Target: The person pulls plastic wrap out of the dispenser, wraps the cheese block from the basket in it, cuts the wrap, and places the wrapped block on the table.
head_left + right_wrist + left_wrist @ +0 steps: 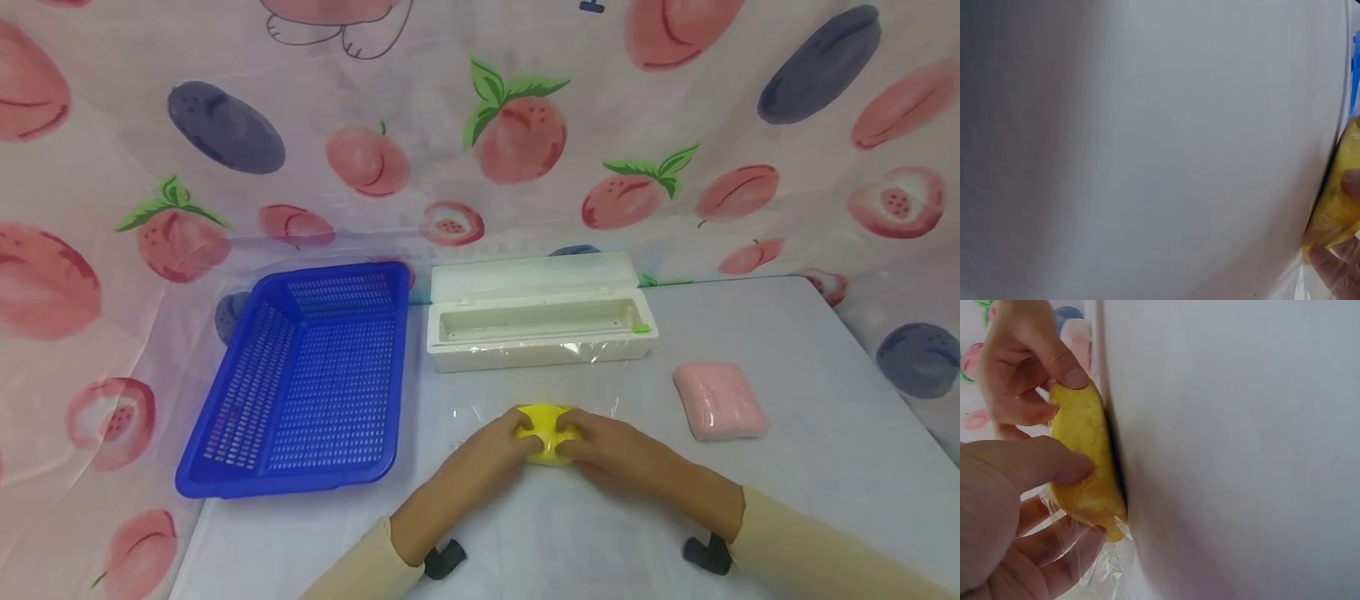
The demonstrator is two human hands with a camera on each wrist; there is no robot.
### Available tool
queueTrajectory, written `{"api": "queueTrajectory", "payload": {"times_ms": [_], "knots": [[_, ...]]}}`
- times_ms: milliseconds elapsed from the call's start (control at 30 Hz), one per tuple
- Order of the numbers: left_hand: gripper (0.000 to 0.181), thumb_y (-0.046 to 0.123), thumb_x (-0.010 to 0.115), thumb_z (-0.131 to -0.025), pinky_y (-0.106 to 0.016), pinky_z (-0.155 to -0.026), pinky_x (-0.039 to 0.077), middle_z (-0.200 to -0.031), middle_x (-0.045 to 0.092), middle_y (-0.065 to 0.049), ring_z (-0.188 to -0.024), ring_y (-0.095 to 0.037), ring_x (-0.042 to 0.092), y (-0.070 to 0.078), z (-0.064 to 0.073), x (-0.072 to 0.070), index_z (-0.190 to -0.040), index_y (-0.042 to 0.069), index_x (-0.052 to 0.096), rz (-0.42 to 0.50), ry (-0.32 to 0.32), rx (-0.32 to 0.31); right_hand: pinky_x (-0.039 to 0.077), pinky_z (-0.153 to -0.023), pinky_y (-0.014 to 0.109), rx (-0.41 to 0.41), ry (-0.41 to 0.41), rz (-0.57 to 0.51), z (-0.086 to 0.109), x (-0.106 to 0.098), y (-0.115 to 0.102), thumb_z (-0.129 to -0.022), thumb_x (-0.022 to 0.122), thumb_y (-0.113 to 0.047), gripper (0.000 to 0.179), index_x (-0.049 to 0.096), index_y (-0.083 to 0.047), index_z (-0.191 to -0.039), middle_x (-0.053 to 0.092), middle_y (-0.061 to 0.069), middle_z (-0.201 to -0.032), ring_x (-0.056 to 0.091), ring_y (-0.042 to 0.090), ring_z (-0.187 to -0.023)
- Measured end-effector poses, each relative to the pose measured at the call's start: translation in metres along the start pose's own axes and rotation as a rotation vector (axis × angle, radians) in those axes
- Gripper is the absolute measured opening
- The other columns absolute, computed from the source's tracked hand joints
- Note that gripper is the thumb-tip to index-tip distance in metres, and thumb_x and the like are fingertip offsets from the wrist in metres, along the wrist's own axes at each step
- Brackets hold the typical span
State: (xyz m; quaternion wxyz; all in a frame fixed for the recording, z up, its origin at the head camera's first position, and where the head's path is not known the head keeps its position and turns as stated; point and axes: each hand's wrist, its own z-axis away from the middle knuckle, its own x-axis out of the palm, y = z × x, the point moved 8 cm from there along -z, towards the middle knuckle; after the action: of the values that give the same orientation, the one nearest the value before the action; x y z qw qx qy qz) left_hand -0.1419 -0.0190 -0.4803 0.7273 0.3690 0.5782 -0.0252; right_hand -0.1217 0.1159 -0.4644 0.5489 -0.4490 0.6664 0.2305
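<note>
Between both hands at the middle of the table is a soft-looking yellow bundle (547, 433) wrapped in clear plastic film. My left hand (498, 442) grips its left side, thumb on the near face and fingers curled behind. On the other side my right hand (603, 442) pinches it the same way. In the left wrist view the yellow bundle (1082, 444) stands close over the table, and loose clear film (1107, 569) hangs off one end. The right wrist view catches only part of the bundle (1338, 194) and right fingers (1335, 269) at its edge.
A long white box (540, 350) with its lid up stands behind the hands, film along its front and a small green piece (641, 328) at its right end. A blue perforated basket (397, 383) is at the left. A pink film-wrapped bundle (720, 400) lies to the right.
</note>
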Motion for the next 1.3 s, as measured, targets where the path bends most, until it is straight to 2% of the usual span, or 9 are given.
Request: {"api": "queueTrajectory", "payload": {"times_ms": [100,200,367,567,633,767,1000,1200,1300], "knots": [[0.028,0.005,0.069,-0.092,-0.024,-0.087,0.057,-0.119,0.065,-0.005,-0.099,-0.016,0.067,0.020,0.012,-0.004,-0.115,0.021,0.073,-0.236,0.099,0.274,0.061,-0.082,0.032,0.056,-0.006,-0.052,0.006,-0.001,-0.001,-0.083,0.080,-0.005,0.028,0.072,-0.021,-0.106,0.060,0.010,-0.127,0.069,0.022,-0.099],[0.029,0.005,0.072,-0.090,-0.022,-0.089,0.057,-0.119,0.064,-0.005,-0.100,-0.016,0.068,0.022,0.017,-0.009,-0.114,0.020,0.073,-0.207,0.145,0.314,0.061,-0.085,0.034,0.089,0.030,-0.105,0.010,-0.003,0.000,-0.084,0.080,-0.005,0.028,0.071,-0.021,-0.105,0.062,0.007,-0.128,0.069,0.022,-0.104],[0.027,0.007,0.071,-0.092,-0.026,-0.099,0.055,-0.128,0.062,-0.006,-0.113,-0.019,0.066,0.011,0.014,-0.017,-0.118,0.016,0.072,-0.039,0.143,0.262,0.059,-0.092,0.038,0.145,0.080,-0.215,0.011,-0.010,0.011,-0.086,0.077,-0.003,0.030,0.069,-0.021,-0.109,0.067,-0.002,-0.126,0.067,0.019,-0.114],[0.036,0.017,0.074,-0.094,-0.032,-0.105,0.051,-0.136,0.059,-0.003,-0.123,-0.018,0.060,-0.004,0.002,-0.024,-0.129,0.014,0.065,0.170,0.106,0.184,0.054,-0.102,0.042,0.359,0.034,-0.445,0.003,-0.014,0.043,-0.096,0.070,-0.011,0.031,0.066,-0.029,-0.121,0.067,-0.013,-0.129,0.063,0.015,-0.124],[0.045,0.019,0.079,-0.090,-0.037,-0.111,0.047,-0.135,0.059,-0.001,-0.131,-0.021,0.055,-0.009,-0.004,-0.026,-0.131,0.015,0.062,0.193,0.103,0.156,0.054,-0.104,0.040,0.402,0.041,-0.519,-0.001,-0.013,0.053,-0.098,0.069,-0.013,0.030,0.065,-0.030,-0.122,0.068,-0.014,-0.128,0.063,0.014,-0.124],[0.048,0.015,0.080,-0.089,-0.039,-0.112,0.046,-0.132,0.061,-0.001,-0.129,-0.022,0.055,-0.016,-0.018,-0.029,-0.132,0.015,0.059,0.178,0.137,0.142,0.054,-0.103,0.038,0.446,0.063,-0.628,-0.006,-0.010,0.069,-0.099,0.067,-0.016,0.028,0.065,-0.026,-0.126,0.067,-0.009,-0.130,0.062,0.016,-0.125],[0.045,0.023,0.065,-0.101,-0.041,-0.106,0.050,-0.134,0.063,-0.008,-0.122,-0.021,0.060,-0.033,-0.039,-0.031,-0.142,0.011,0.051,0.214,0.193,0.094,0.054,-0.101,0.047,0.504,0.082,-0.566,-0.014,-0.004,0.086,-0.095,0.073,-0.031,0.052,0.054,-0.021,-0.142,0.061,-0.002,-0.140,0.060,0.021,-0.126],[0.043,0.033,0.055,-0.106,-0.034,-0.081,0.053,-0.100,0.065,-0.006,-0.089,-0.019,0.061,-0.042,-0.050,-0.032,-0.141,0.013,0.040,0.241,0.242,0.011,0.054,-0.101,0.049,0.605,0.094,-0.483,-0.023,-0.003,0.098,-0.098,0.068,-0.029,0.044,0.053,-0.027,-0.139,0.065,-0.001,-0.133,0.064,0.021,-0.121],[0.037,0.037,0.054,-0.106,-0.031,-0.072,0.049,-0.088,0.060,-0.003,-0.079,-0.017,0.057,-0.043,-0.053,-0.031,-0.134,0.015,0.043,0.196,0.285,-0.023,0.059,-0.091,0.042,0.630,0.105,-0.444,-0.026,-0.003,0.100,-0.097,0.070,-0.028,0.041,0.053,-0.026,-0.135,0.070,0.000,-0.120,0.068,0.019,-0.108]]}}
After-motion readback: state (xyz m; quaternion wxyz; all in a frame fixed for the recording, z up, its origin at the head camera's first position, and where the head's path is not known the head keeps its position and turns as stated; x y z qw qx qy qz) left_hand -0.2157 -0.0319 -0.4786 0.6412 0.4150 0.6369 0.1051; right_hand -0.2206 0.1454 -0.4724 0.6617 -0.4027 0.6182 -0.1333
